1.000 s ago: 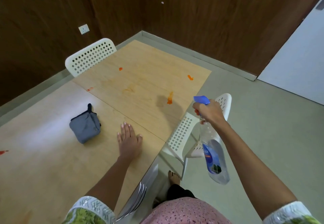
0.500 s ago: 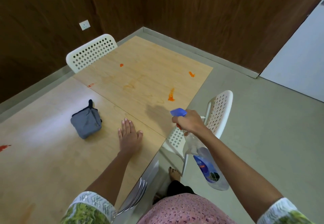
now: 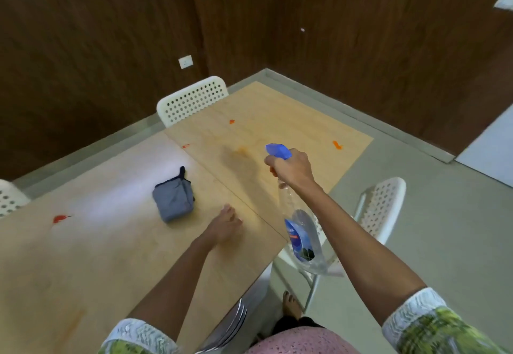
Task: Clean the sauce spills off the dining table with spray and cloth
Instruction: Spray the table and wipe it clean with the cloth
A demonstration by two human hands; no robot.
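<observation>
My right hand (image 3: 291, 169) grips the neck of a clear spray bottle (image 3: 302, 240) with a blue trigger head, held out over the light wooden dining table (image 3: 111, 256). The nozzle points toward a faint orange smear (image 3: 242, 149). My left hand (image 3: 224, 226) rests on the table with relaxed fingers, just right of a folded grey cloth (image 3: 173, 201). Orange sauce spots lie at the far side (image 3: 231, 121), the right edge (image 3: 336, 145) and near the table seam (image 3: 185, 146). A red spill (image 3: 59, 218) sits at the left.
A white perforated chair (image 3: 191, 99) stands at the table's far side, another (image 3: 380, 209) at the right beside me, and a third (image 3: 9, 198) at the left edge. Dark wood walls enclose the corner. My bare foot (image 3: 291, 305) is on the grey floor.
My right hand has carried the spray bottle leftward and forward, from beside the table to above it. The orange streak near the front edge is now hidden behind my hand. My head has tilted up.
</observation>
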